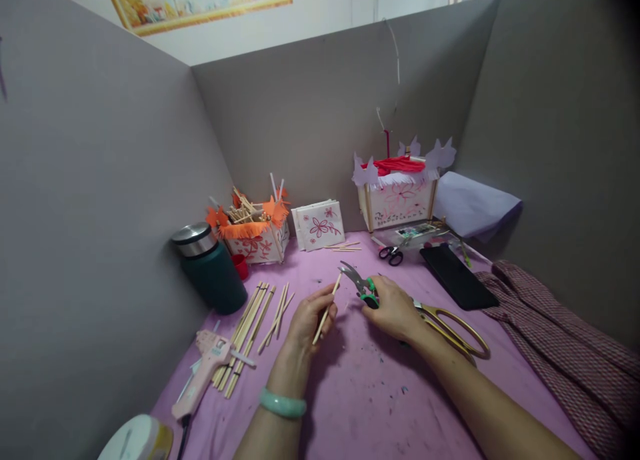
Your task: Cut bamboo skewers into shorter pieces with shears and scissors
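Observation:
My left hand (311, 319) is closed on a thin wooden stick (325, 315), which it holds tilted with the upper end pointing away from me. In my right hand (396, 308) are pruning shears (361, 285) with green and black handles. Their curved metal blades are apart, close to the stick's upper end; whether they touch it I cannot tell. Left of my left hand lie several loose sticks (277, 323) and a row of longer, bundled sticks (250, 323). Gold-handled scissors (457, 327) lie partly hidden behind my right hand and forearm.
A pink glue gun (207, 367) and a dark green flask (213, 273) stand at left. At the back are an orange-trimmed box (255, 245), drawn cards (320, 225) and a purple-trimmed box (400, 203). Small black scissors (393, 255), a black phone-like slab (459, 277) and checked cloth (560, 340) lie right.

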Demonstrator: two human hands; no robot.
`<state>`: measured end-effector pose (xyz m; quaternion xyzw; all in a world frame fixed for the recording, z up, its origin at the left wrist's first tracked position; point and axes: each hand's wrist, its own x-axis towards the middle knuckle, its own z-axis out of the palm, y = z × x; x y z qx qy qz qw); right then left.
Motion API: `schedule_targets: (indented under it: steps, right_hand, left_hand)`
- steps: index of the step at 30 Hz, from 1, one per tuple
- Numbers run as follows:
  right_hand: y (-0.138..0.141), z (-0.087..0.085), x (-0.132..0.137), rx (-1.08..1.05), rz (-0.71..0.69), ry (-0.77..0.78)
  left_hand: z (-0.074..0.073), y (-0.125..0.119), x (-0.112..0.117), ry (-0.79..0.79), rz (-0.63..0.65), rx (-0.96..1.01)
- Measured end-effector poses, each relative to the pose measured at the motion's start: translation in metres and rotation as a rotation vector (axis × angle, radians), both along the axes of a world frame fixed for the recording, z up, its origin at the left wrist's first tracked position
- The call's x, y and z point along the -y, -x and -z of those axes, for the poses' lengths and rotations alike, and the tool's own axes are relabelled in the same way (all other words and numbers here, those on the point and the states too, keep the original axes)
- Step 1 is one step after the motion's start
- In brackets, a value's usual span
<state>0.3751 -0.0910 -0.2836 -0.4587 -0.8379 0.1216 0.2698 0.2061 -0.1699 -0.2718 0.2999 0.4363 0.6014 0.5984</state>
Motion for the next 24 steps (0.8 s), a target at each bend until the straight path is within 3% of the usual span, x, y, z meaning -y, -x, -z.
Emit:
schedule_targets:
  steps: [11, 24]
  right_hand:
    - [0.005, 0.003, 0.008, 0.096, -0.034, 0.071]
    - [0.007, 0.004, 0.012, 0.111, -0.035, 0.043]
  left_hand:
    - [0.000, -0.001, -0.002, 0.067, 0.043, 0.142]
    - [0.004, -0.003, -0.002, 0.071, -0.024, 0.035]
